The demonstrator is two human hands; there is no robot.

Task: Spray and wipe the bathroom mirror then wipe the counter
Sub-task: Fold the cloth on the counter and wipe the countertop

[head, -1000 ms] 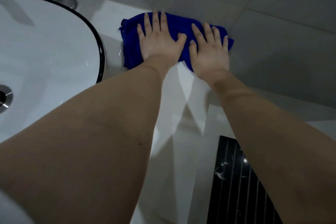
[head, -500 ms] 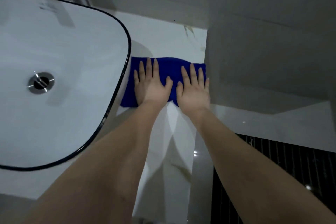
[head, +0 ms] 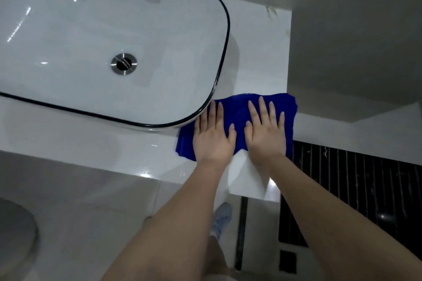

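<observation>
- View straight down onto a white bathroom counter (head: 258,57), with a white basin (head: 225,20), dark-rimmed, filling the far left, and a metal drain (head: 124,63) at its middle.
- On the narrow strip of counter right of the basin: a blue cloth (head: 237,112), spread flat, long axis running left to right.
- Left end of the cloth tucked against the basin's near right corner; right end reaching, perhaps slightly passing, the counter's right edge.
- Left hand (head: 213,137) laid palm down on the cloth's left half, fingers straight and pointing far, gripping nothing; fingertips very close to the basin rim, contact unclear.
- Right hand (head: 266,134) laid palm down on the right half, just beside the left, fingers straight and slightly spread, pressing rather than holding.
- Both palms directly on the cloth, side by side, neither nearer to it than the other.
- Bare counter far of the cloth up to the back wall, and near of the hands down to the front edge.
- Probably the counter-wiping stage; no mirror in view.
- Next stroke, by this layout, best run far or near, across the cloth's long axis, so its full width sweeps the strip.
- Possible slip of the cloth's right end over the edge, above a dark slatted floor grate (head: 354,189).
- Below the front edge: a pale shoe (head: 222,217) on the floor.
</observation>
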